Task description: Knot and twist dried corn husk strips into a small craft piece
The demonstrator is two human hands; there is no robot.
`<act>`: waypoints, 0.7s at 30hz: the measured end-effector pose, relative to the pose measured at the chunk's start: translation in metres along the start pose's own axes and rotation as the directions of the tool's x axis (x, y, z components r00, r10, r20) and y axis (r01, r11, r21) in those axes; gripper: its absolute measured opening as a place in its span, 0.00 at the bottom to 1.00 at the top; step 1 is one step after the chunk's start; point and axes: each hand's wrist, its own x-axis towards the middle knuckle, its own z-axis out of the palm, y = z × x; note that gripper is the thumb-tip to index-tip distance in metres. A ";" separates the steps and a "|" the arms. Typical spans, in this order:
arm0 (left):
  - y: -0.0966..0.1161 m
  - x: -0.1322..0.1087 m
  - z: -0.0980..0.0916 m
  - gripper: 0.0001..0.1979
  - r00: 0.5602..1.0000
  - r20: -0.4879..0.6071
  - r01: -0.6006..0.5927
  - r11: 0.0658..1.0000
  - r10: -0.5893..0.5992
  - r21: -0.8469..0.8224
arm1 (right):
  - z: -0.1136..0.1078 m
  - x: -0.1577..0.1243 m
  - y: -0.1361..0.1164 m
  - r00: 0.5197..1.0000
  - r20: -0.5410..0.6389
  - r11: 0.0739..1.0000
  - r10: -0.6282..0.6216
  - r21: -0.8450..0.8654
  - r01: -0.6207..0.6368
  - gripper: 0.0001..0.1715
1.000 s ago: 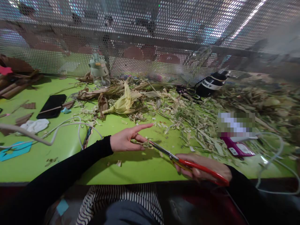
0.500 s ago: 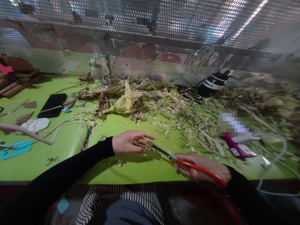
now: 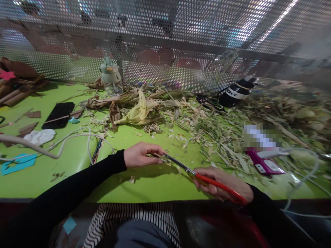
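Observation:
My right hand (image 3: 223,181) is wrapped round the red-handled scissors (image 3: 179,164), whose blades point up and left. The tips reach the fingers of my left hand (image 3: 139,155), and the blades look nearly closed. A small pale-green strip of corn husk (image 3: 166,160) is pinched between my left thumb and fingers, right beside the blade tips. Under the blades shows a small pale scrap (image 3: 178,169). Beyond my hands lies a yellowish corn husk (image 3: 138,112) on a heap of dried husks and cut bits.
Shredded husk (image 3: 219,137) spreads over the green table (image 3: 116,187) to the right. A purple power strip (image 3: 269,165) with white cables lies there too. At the back stand a clear bottle (image 3: 111,77) and a tilted black bottle (image 3: 236,93). A phone (image 3: 59,115) lies left.
My left fingers have closed together, the raised index finger coming down towards the blade tips. A pale scrap now shows beneath the blades. My right hand has barely shifted.

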 end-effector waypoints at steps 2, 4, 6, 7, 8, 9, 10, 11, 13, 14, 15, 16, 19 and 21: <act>0.001 0.000 0.000 0.09 1.000 -0.009 -0.002 1.000 0.002 -0.001 | 0.002 0.001 -0.001 0.999 -0.035 1.000 0.001 -0.023 -0.002 0.40; 0.001 0.001 0.000 0.08 1.000 -0.018 -0.004 1.000 0.003 -0.021 | 0.006 0.003 -0.002 0.994 -0.104 0.996 -0.032 -0.083 0.024 0.43; -0.001 0.002 0.001 0.08 1.000 -0.024 -0.006 0.999 0.004 -0.052 | 0.010 0.005 -0.003 0.985 -0.153 0.988 -0.079 -0.146 0.057 0.44; -0.002 0.002 0.001 0.09 1.000 -0.026 -0.005 0.998 0.003 -0.070 | 0.012 0.007 -0.003 0.983 -0.159 0.985 -0.095 -0.161 0.070 0.43; -0.003 0.002 0.002 0.09 1.000 -0.027 -0.003 0.996 0.000 -0.085 | 0.014 0.008 -0.003 0.983 -0.153 0.984 -0.104 -0.161 0.079 0.43; -0.004 0.002 0.003 0.10 1.000 -0.027 0.002 0.995 -0.004 -0.097 | 0.015 0.010 -0.003 0.985 -0.141 0.985 -0.103 -0.151 0.081 0.43; -0.004 0.002 0.003 0.10 1.000 -0.028 0.008 0.995 -0.011 -0.102 | 0.016 0.012 -0.003 0.988 -0.126 0.988 -0.093 -0.132 0.076 0.42; -0.004 0.002 0.004 0.10 0.999 -0.033 0.016 0.995 -0.019 -0.098 | 0.017 0.013 -0.003 0.990 -0.112 0.992 -0.080 -0.106 0.068 0.41; -0.004 0.002 0.006 0.09 0.999 -0.044 0.024 0.996 -0.028 -0.091 | 0.017 0.015 -0.003 0.993 -0.105 0.998 -0.048 -0.050 0.043 0.38; -0.004 0.002 0.006 0.08 0.998 -0.051 0.020 0.995 -0.026 -0.102 | 0.016 0.016 -0.004 0.992 -0.119 0.999 -0.036 -0.028 0.033 0.38; -0.003 0.002 0.006 0.09 0.998 -0.062 0.014 0.991 -0.022 -0.131 | 0.015 0.017 -0.004 0.990 -0.142 1.000 -0.026 -0.009 0.025 0.38; -0.003 0.003 0.005 0.11 0.997 -0.079 0.012 0.984 -0.027 -0.177 | 0.013 0.017 -0.004 0.983 -0.181 1.000 -0.022 0.004 0.023 0.39; -0.003 0.005 0.000 0.26 0.976 -0.188 0.037 0.933 -0.111 -0.358 | 0.005 0.020 -0.005 0.933 -0.358 0.999 -0.031 -0.028 0.022 0.39; -0.003 0.006 -0.004 0.37 0.941 -0.280 0.034 0.878 -0.189 -0.478 | 0.001 0.022 -0.006 0.890 -0.453 0.996 -0.041 -0.085 0.003 0.34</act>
